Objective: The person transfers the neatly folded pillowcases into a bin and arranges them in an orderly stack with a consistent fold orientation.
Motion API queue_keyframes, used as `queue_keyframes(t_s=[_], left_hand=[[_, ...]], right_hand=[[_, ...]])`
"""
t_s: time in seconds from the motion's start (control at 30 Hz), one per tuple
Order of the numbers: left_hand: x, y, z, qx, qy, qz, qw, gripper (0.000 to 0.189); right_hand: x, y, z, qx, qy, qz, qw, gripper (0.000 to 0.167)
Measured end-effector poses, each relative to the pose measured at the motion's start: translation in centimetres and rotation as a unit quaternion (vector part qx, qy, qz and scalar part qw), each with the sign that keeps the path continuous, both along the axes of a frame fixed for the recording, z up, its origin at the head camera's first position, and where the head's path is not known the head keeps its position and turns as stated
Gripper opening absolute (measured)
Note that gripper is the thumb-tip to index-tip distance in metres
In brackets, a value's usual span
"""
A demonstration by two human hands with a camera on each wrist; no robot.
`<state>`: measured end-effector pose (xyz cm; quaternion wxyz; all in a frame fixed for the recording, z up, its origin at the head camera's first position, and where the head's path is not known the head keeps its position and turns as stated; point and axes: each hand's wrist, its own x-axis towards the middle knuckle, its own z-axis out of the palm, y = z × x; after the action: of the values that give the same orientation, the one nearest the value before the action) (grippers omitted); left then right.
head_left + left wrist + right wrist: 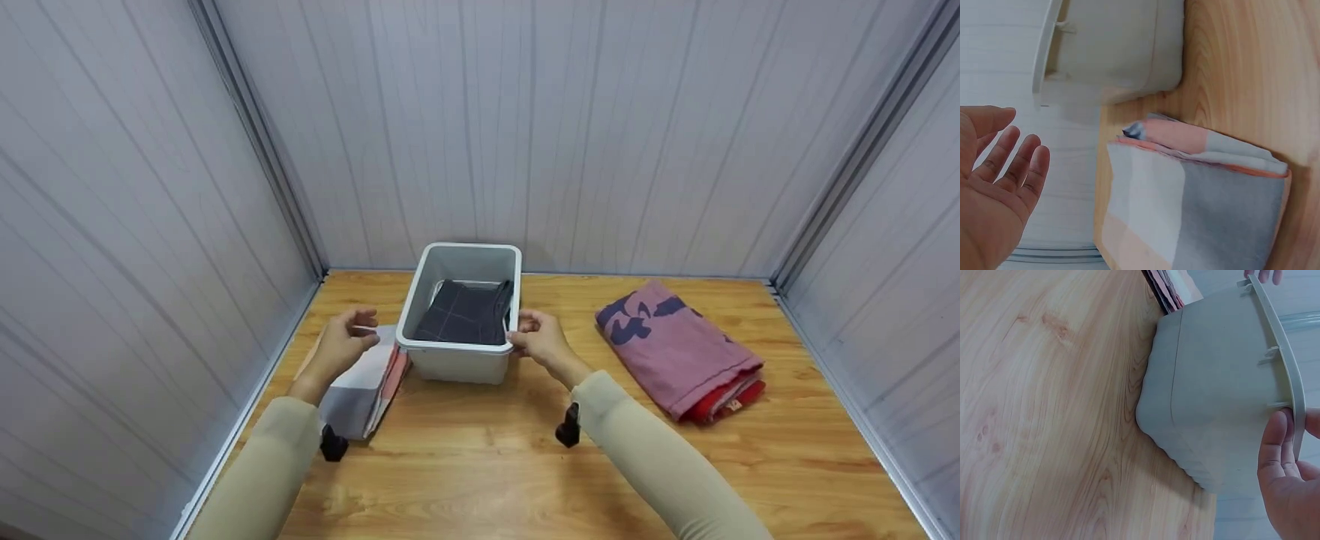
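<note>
A pale grey plastic bin [461,365] stands on the wooden table near the back wall, with a folded dark cloth [461,311] inside. My right hand [544,341] grips its near right rim; in the right wrist view the fingers [1275,450] curl under the lip and the thumb lies over it. My left hand [345,345] hovers left of the bin, apart from it, palm inward and fingers loosely bent around nothing. Below that hand lies a folded grey, white and pink checked cloth [1202,197], next to the bin's left side.
To the right lies a folded mauve cloth [667,349] with dark blue shapes and red layers at one corner. Pale panel walls [480,127] enclose the wooden table [465,465] at the back and both sides.
</note>
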<state>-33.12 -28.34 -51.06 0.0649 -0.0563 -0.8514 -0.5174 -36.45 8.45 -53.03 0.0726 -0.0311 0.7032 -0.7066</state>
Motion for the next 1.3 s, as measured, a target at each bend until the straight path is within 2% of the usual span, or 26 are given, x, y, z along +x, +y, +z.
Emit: queue_keyframes(t_s=[0.17,0.27,0.4,0.47,0.73,0.97,1.3], left_hand=[[0.5,-0.2,-1.5,0.009,-0.006,0.011,0.9999,0.043],[1.2,0.2,-1.9,0.02,-0.017,0.016,0.9995,0.043],[1.3,0.2,-2.9,0.016,-0.03,0.019,0.9992,0.042],[1.0,-0.1,-4.1,0.011,-0.031,0.02,0.9993,0.042],[1.2,0.5,-6.0,0.02,-0.045,0.028,0.9984,0.042],[1.1,0.5,-6.9,0.015,-0.058,0.035,0.9976,0.044],[1.2,-1.6,-7.4,-0.005,-0.049,0.04,0.998,0.045]], right_hand=[[0.1,0.0,0.0,-0.008,0.001,0.002,1.0,0.052],[0.1,0.0,0.1,-0.008,0.0,0.0,1.0,0.05],[0.0,0.0,0.1,-0.004,0.002,0.002,1.0,0.049],[-0.1,0.1,0.0,-0.001,0.003,0.002,1.0,0.049],[-0.1,0.0,-0.1,0.006,-0.002,-0.004,1.0,0.051],[-0.1,-0.1,0.0,0.008,0.003,-0.004,1.0,0.049],[-0.1,0.0,-0.1,0.005,0.008,-0.004,0.9999,0.049]])
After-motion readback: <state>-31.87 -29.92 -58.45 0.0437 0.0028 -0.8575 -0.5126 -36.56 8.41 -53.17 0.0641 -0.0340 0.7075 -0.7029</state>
